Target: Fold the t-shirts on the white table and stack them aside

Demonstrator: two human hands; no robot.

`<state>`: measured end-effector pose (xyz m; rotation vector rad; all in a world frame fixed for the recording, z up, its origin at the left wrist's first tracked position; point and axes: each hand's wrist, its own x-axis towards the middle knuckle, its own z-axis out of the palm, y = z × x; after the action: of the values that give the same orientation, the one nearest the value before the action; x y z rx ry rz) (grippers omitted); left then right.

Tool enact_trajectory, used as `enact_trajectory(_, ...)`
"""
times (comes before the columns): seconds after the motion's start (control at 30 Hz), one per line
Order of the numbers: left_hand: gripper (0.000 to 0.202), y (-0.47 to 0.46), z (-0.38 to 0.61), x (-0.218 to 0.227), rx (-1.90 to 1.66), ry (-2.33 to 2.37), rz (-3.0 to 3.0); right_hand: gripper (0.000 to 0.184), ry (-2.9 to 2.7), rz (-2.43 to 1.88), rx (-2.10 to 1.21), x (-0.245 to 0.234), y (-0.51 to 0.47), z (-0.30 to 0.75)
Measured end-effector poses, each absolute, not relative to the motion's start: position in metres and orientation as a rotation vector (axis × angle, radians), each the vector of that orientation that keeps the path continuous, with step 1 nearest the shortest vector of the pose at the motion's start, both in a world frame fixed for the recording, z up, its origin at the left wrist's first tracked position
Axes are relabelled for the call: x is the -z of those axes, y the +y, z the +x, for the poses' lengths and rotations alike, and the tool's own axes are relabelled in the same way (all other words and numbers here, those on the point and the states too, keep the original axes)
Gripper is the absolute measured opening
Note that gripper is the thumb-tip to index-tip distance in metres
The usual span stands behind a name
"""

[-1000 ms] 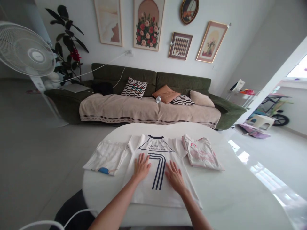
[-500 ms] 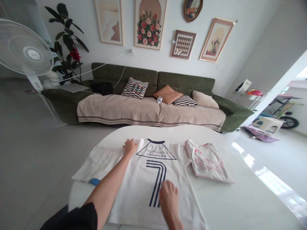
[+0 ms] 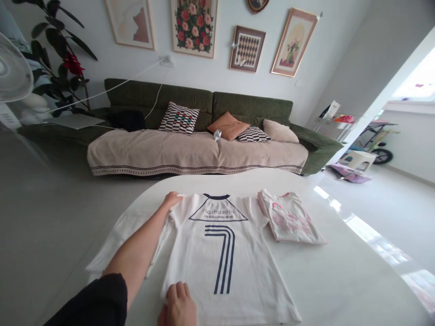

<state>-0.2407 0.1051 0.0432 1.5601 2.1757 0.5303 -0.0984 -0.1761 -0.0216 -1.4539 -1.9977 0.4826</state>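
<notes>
A white jersey [image 3: 238,280] with a navy number 7 lies flat, back up, on a round white table [image 3: 340,280]. My left hand [image 3: 171,199] reaches across to the jersey's upper left shoulder, and its fingers are closed on the cloth beside the collar. My right hand [image 3: 178,304] is low in the view at the jersey's lower left hem, fingers curled on the edge. A folded white and pink shirt [image 3: 288,222] lies to the right of the jersey. Another white garment [image 3: 112,240] is on the left, partly hidden under my left forearm.
Beyond the table stands a green sofa [image 3: 251,108] with a beige throw and several cushions. A standing fan [image 3: 12,72] and a leafy plant [image 3: 61,68] are at the far left. Framed pictures hang on the wall. A stool and clutter are at the far right.
My left hand went from the jersey's middle up to its left shoulder and closed on it. My right hand slid down and left to the lower left hem. The camera moved closer.
</notes>
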Motion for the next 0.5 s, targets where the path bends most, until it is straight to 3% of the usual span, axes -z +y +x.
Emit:
enact_trajectory(0.27,0.013,0.097,-0.254,-0.072,-0.742,2.221,1.328,0.003,-1.116,-1.476,-1.345,0.001,-0.183,-0.046)
enact_trajectory(0.5,0.021,0.121,-0.208,-0.106,-0.884,2.074,1.393,0.020,-0.773,-1.388,-1.597,0.015,-0.191,-0.030)
